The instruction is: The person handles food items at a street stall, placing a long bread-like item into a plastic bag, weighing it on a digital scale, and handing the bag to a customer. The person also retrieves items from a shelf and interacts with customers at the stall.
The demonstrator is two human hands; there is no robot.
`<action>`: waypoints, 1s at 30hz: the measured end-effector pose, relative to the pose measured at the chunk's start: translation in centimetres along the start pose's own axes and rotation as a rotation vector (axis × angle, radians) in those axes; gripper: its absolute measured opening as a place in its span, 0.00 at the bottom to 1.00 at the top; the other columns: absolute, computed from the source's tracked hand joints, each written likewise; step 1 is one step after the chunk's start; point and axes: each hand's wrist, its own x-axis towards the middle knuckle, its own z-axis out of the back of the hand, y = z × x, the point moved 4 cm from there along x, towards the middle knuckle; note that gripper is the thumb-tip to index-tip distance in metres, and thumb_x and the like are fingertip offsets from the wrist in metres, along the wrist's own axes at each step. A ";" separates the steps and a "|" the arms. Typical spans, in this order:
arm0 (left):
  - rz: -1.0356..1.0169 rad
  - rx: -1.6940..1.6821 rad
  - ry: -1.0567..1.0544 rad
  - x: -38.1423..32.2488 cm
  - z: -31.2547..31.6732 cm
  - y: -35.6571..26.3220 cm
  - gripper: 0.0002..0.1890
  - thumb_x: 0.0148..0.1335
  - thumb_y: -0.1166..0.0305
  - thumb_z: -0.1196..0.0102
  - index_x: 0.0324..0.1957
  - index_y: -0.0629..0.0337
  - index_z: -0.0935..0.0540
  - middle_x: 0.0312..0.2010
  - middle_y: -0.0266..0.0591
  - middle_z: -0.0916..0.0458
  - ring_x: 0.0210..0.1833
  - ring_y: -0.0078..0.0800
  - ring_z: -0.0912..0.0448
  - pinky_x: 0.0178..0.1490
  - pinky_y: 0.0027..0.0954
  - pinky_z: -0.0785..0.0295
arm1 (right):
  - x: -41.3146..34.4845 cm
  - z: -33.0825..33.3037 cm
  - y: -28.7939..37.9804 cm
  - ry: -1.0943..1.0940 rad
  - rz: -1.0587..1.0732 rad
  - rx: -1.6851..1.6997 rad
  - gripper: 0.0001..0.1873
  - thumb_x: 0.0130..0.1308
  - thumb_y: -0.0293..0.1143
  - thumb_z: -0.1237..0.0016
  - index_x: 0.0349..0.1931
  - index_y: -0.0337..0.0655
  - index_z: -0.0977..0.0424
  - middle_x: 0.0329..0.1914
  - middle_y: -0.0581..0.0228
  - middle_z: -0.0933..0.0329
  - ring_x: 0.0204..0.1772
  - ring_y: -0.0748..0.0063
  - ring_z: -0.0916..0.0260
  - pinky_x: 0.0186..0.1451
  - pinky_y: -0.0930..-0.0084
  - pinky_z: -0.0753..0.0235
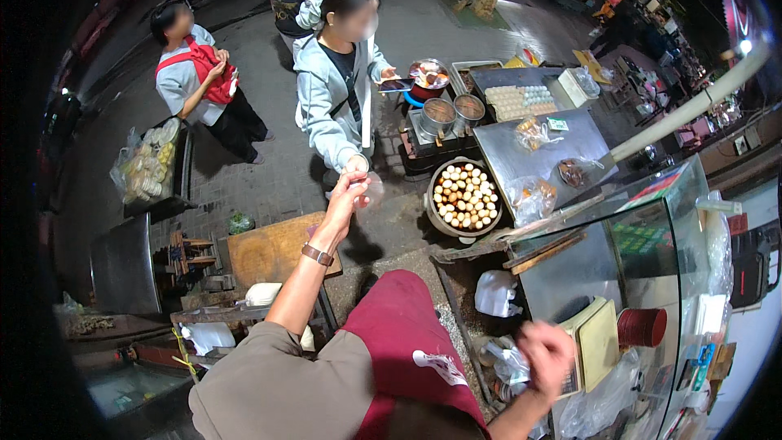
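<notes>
My left hand (347, 195) is stretched forward, a brown-strapped watch (317, 254) on its wrist. Its fingers meet the hand (355, 164) of a person in a pale hooded jacket (324, 85). A blurred see-through thing (371, 192), perhaps thin plastic, shows beside the fingers; which hand grips it is unclear. That person's other hand holds a phone (396, 85). Motion blurs my right hand (547, 357), raised with bent fingers beside a cream weighing scale (595, 345) and a dark red round container (641, 327). I cannot make out anything in it.
Ahead to the right stands a large pot of eggs (464, 200), with two metal pots (438, 117) on a stove beyond. Egg trays (519, 101) and bagged food (531, 133) rest on metal tables. A glass case (647, 244) borders my right; a wooden board (269, 250) lies left.
</notes>
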 end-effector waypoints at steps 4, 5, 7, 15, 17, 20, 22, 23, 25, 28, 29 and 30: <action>-0.069 -0.086 -0.022 2.4 0.1 -0.9 0.14 0.77 0.74 0.43 0.61 0.61 0.18 0.59 0.39 0.18 0.60 0.26 0.19 0.53 0.29 0.18 | -2.1 2.0 15.7 0.925 0.610 0.063 0.18 0.74 0.41 0.55 0.30 0.38 0.22 0.25 0.62 0.24 0.27 0.67 0.26 0.31 0.63 0.29; -0.085 -0.089 -0.030 3.0 -0.2 -1.3 0.14 0.76 0.74 0.43 0.61 0.61 0.18 0.59 0.39 0.18 0.60 0.27 0.19 0.56 0.30 0.18 | -4.1 2.4 18.4 0.964 0.756 0.112 0.24 0.80 0.49 0.58 0.38 0.38 0.18 0.28 0.62 0.16 0.28 0.65 0.20 0.37 0.59 0.22; -0.195 -0.069 0.046 3.8 -1.0 -2.4 0.17 0.74 0.74 0.42 0.62 0.62 0.20 0.57 0.40 0.18 0.58 0.32 0.19 0.65 0.33 0.24 | -6.7 3.1 20.7 0.952 0.951 0.115 0.24 0.82 0.48 0.61 0.37 0.39 0.18 0.33 0.61 0.14 0.30 0.64 0.19 0.40 0.65 0.22; -0.172 0.529 0.118 -0.5 -6.4 3.2 0.25 0.66 0.65 0.32 0.63 0.60 0.22 0.61 0.49 0.26 0.65 0.40 0.25 0.71 0.42 0.28 | -12.0 3.2 19.9 0.238 0.836 -0.123 0.18 0.75 0.36 0.54 0.28 0.33 0.25 0.32 0.55 0.16 0.33 0.73 0.24 0.42 0.76 0.26; -0.037 0.565 0.298 -4.0 -8.3 7.0 0.23 0.70 0.67 0.35 0.64 0.58 0.22 0.64 0.48 0.27 0.67 0.41 0.25 0.72 0.40 0.28 | -9.9 3.5 19.9 0.390 1.075 0.116 0.22 0.73 0.36 0.53 0.18 0.34 0.27 0.21 0.60 0.20 0.16 0.76 0.32 0.26 0.76 0.30; 0.083 0.715 0.466 -9.7 -10.7 12.0 0.24 0.70 0.61 0.34 0.64 0.58 0.22 0.63 0.51 0.26 0.65 0.43 0.23 0.70 0.42 0.27 | -7.7 2.2 19.0 0.351 1.074 0.337 0.32 0.70 0.53 0.47 0.12 0.40 0.33 0.13 0.66 0.26 0.11 0.75 0.38 0.19 0.75 0.39; 0.157 0.757 0.630 -12.8 -11.9 14.3 0.25 0.71 0.57 0.35 0.65 0.58 0.22 0.63 0.52 0.25 0.65 0.45 0.23 0.70 0.43 0.28 | -7.2 0.9 19.3 0.273 0.966 0.218 0.36 0.62 0.63 0.42 0.10 0.42 0.36 0.11 0.68 0.28 0.09 0.75 0.40 0.17 0.75 0.40; 0.190 0.788 0.737 -13.8 -12.4 15.0 0.26 0.72 0.55 0.36 0.65 0.58 0.22 0.64 0.53 0.24 0.66 0.46 0.24 0.71 0.44 0.29 | -7.2 0.4 19.6 0.223 0.889 0.103 0.38 0.57 0.68 0.40 0.10 0.43 0.37 0.11 0.69 0.28 0.09 0.74 0.40 0.18 0.75 0.40; 0.141 0.809 0.842 -14.6 -12.9 15.1 0.25 0.73 0.54 0.38 0.64 0.58 0.22 0.63 0.52 0.24 0.66 0.46 0.23 0.70 0.44 0.28 | -7.2 -0.1 20.5 0.128 0.729 -0.125 0.44 0.47 0.78 0.36 0.10 0.45 0.39 0.10 0.70 0.29 0.09 0.74 0.40 0.18 0.76 0.40; 0.152 0.879 0.841 -13.7 -12.8 14.2 0.25 0.74 0.54 0.39 0.64 0.58 0.22 0.62 0.52 0.23 0.66 0.47 0.23 0.69 0.44 0.27 | -6.8 -0.3 20.8 0.144 0.605 -0.300 0.47 0.41 0.82 0.32 0.10 0.45 0.39 0.10 0.70 0.28 0.09 0.74 0.39 0.18 0.76 0.39; 0.155 0.896 0.815 -13.1 -12.7 13.7 0.25 0.74 0.53 0.39 0.64 0.58 0.23 0.61 0.52 0.23 0.66 0.47 0.23 0.69 0.44 0.27 | -6.5 -0.4 20.8 0.177 0.642 -0.268 0.47 0.41 0.82 0.32 0.10 0.45 0.39 0.10 0.70 0.28 0.09 0.74 0.39 0.18 0.76 0.39; 0.138 0.940 0.766 -12.6 -12.7 13.2 0.24 0.74 0.55 0.38 0.63 0.58 0.22 0.61 0.52 0.22 0.65 0.48 0.23 0.68 0.44 0.27 | -6.1 -0.5 20.5 0.209 0.677 -0.228 0.47 0.41 0.81 0.32 0.10 0.45 0.38 0.10 0.70 0.28 0.09 0.74 0.39 0.18 0.77 0.39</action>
